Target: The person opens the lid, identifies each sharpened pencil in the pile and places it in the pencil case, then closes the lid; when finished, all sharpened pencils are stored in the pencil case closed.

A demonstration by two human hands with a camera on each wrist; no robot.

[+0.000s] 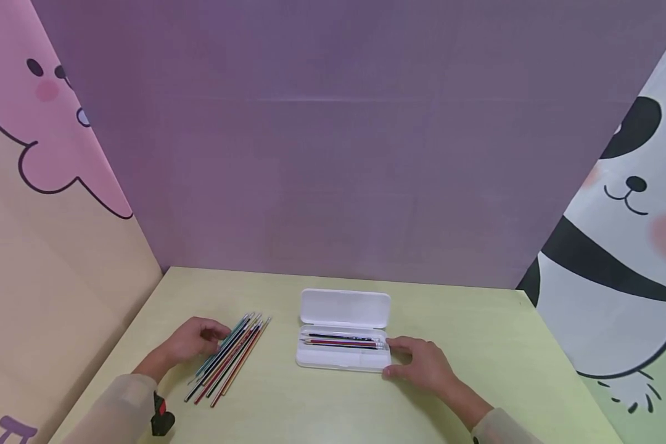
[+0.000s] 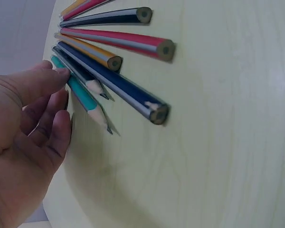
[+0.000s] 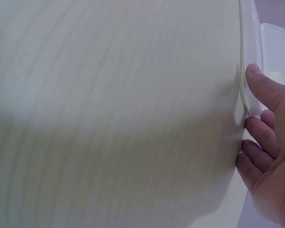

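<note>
A fan of several striped pencils lies on the table, left of an open white pencil case. At the left side of this pile, my left hand pinches a teal pencil between thumb and fingers. Its sharpened tip points toward me, close to the tabletop, beside a dark sharpened pencil. My right hand holds the right end of the case, thumb at the near corner and fingers along the side. Several pencils lie lengthwise in the case's tray.
The pale wooden table meets a purple wall panel at the back. Side panels carry a pink cartoon figure and a panda. The case's lid stands raised behind its tray.
</note>
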